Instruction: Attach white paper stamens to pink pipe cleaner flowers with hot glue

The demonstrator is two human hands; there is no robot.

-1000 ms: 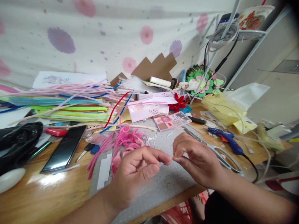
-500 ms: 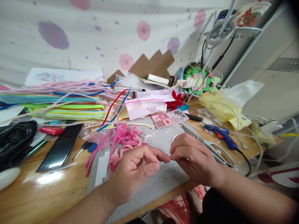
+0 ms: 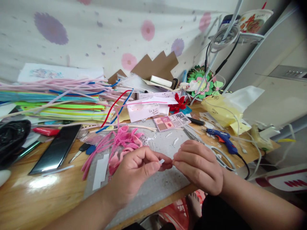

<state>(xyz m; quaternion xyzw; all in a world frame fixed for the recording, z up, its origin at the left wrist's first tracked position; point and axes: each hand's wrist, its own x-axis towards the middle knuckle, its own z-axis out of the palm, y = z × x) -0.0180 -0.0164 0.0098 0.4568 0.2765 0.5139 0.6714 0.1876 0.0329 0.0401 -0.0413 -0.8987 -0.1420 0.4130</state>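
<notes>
My left hand [image 3: 136,171] pinches a small white strip [image 3: 161,162] between thumb and forefinger, above the grey cutting mat [image 3: 153,198]. Close beside it, my right hand [image 3: 199,164] has its fingers bent together, their tips meeting the left fingertips. What the right fingers hold, if anything, is hidden. Just behind my left hand lies a tangle of pink fuzzy stems [image 3: 124,137]. Scissors [image 3: 222,156] rest partly hidden behind my right hand. Small white curved slips [image 3: 176,141] lie on the mat, near a palette [image 3: 171,121] with several colour squares.
A blue glue gun [image 3: 224,139] with its cord lies at the right. On the left are a phone [image 3: 57,148], a key [image 3: 79,151] and bundles of coloured stems [image 3: 64,111]. A white box [image 3: 144,111] and a red flower [image 3: 177,103] stand behind the mat.
The white strip in my left fingers now shows more plainly. My right hand has turned slightly, its fingers lying closer together. The whole view has shifted a little.
</notes>
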